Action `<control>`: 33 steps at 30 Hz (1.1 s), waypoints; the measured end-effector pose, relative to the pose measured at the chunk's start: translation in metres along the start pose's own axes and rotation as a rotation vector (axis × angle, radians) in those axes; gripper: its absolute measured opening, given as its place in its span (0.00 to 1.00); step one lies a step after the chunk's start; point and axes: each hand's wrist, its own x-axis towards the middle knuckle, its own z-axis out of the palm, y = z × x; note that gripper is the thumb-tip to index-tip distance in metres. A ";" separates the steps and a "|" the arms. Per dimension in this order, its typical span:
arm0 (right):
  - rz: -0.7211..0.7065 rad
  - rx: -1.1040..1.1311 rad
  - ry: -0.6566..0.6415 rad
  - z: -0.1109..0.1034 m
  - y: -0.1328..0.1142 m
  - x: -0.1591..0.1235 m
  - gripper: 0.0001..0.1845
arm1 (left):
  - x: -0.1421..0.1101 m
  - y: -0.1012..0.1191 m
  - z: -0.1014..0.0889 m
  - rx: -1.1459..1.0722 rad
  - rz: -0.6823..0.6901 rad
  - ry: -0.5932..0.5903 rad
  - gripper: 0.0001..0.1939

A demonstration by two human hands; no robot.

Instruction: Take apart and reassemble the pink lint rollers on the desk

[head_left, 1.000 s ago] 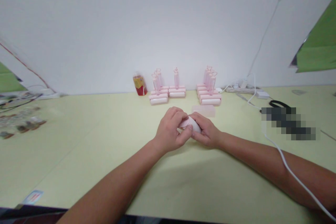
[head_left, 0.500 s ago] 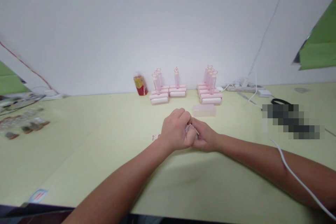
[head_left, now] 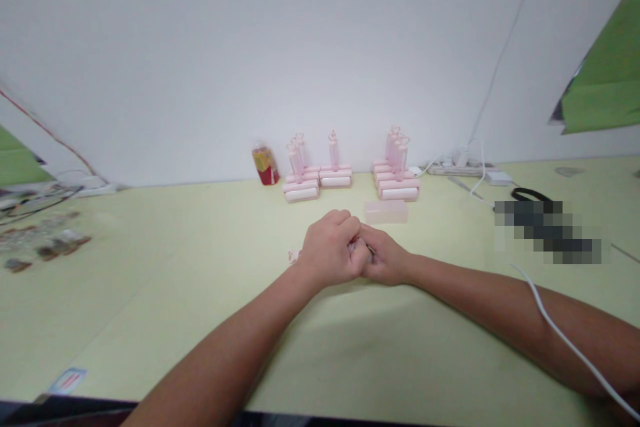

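Above the middle of the table, my left hand (head_left: 334, 247) is closed in a fist around what looks like a lint roller handle. The pink loop end (head_left: 293, 256) of that handle pokes out to the left, behind my left wrist. Pressed up against it, my right hand (head_left: 385, 255) is wrapped round the roller's other end. Only a sliver shows between the two hands, with a dark edge; the rest is hidden by my fingers. A clear pink plastic cover (head_left: 386, 212) lies on the table just beyond my right hand.
Pink lint rollers stand handle-up by the wall, in a left group (head_left: 301, 187), a single one (head_left: 335, 177) and a right group (head_left: 399, 188). Left of them is a red-and-yellow bottle (head_left: 265, 165). A power strip (head_left: 463, 169) and a white cable (head_left: 560, 328) are at right.
The white roll and its pink end, seen between my hands a second ago, are now mostly covered. My left hand has closed into a fist, and the loop end has come into view.
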 end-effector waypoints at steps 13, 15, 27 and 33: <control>-0.117 -0.134 -0.047 -0.004 0.000 0.000 0.18 | 0.002 -0.002 -0.009 -0.055 0.000 0.001 0.11; -0.150 -0.167 -0.057 -0.005 0.000 0.001 0.18 | 0.002 -0.002 -0.011 -0.066 0.011 0.018 0.12; -0.196 -0.164 -0.087 -0.011 0.000 0.004 0.19 | -0.002 -0.014 -0.009 -0.126 0.148 0.032 0.14; -0.176 -0.166 -0.045 -0.006 0.014 0.000 0.22 | -0.002 -0.019 -0.001 -0.127 0.087 0.048 0.18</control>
